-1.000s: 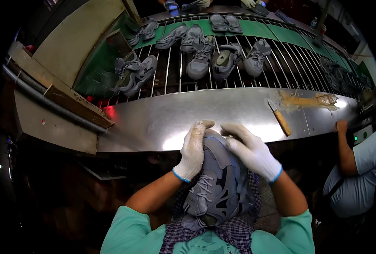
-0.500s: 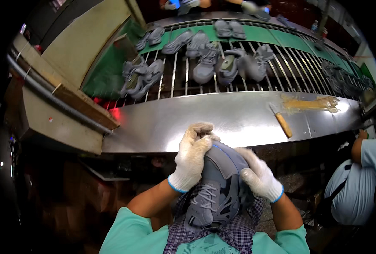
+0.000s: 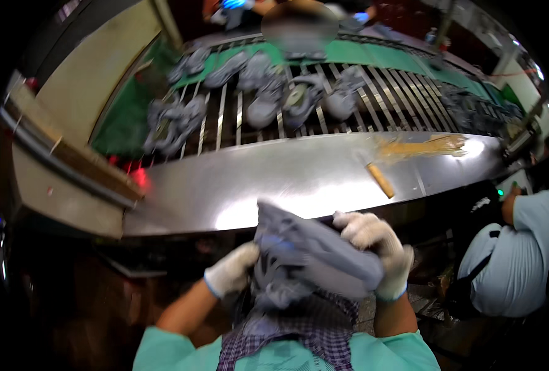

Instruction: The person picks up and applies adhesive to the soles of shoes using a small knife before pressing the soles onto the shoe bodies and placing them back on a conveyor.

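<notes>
Blurred grey shoe (image 3: 314,247) in the grip of gloved left hand (image 3: 232,270) and right hand (image 3: 380,246), near the metal ledge (image 3: 274,170).

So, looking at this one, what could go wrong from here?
1. The gray sneaker sits tilted between the gloved left hand and right hand; blur hides how firm the hold is, so it might slip.
2. The wooden-handled tool lies near the front edge of the metal counter; a careless swing of the sneaker could perhaps knock it off.
</notes>
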Available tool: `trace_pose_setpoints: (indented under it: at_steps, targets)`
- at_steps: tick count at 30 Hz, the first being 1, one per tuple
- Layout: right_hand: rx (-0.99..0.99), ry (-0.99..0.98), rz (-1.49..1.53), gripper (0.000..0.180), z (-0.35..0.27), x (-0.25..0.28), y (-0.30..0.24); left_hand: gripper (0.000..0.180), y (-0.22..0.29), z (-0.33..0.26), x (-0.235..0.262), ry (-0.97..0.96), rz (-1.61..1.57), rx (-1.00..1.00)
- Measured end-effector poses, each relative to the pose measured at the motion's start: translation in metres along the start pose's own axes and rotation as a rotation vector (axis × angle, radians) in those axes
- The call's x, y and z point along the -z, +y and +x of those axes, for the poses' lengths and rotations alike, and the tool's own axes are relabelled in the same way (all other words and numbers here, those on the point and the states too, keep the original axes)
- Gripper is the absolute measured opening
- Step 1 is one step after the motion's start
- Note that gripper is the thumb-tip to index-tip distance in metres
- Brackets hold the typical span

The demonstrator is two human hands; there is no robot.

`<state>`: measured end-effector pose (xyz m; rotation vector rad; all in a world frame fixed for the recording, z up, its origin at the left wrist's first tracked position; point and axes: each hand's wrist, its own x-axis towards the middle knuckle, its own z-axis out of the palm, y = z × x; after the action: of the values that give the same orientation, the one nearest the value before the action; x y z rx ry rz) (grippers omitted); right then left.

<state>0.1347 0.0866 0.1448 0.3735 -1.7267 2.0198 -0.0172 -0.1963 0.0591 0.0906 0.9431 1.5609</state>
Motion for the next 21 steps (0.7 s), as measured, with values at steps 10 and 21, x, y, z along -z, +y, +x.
trace_pose_setpoints:
  at_steps: [10, 21]
  targets:
    - [-0.576, 0.204, 0.225, 0.067, -0.07, 0.031, 0.106, 0.105, 0.056, 0.048, -0.103, -0.062, 1.78, 0.11]
    - [-0.785, -0.028, -0.538, 0.03, -0.103, 0.084, 0.044, 0.114, 0.031, 0.045, -0.039, 0.036, 1.501, -0.061]
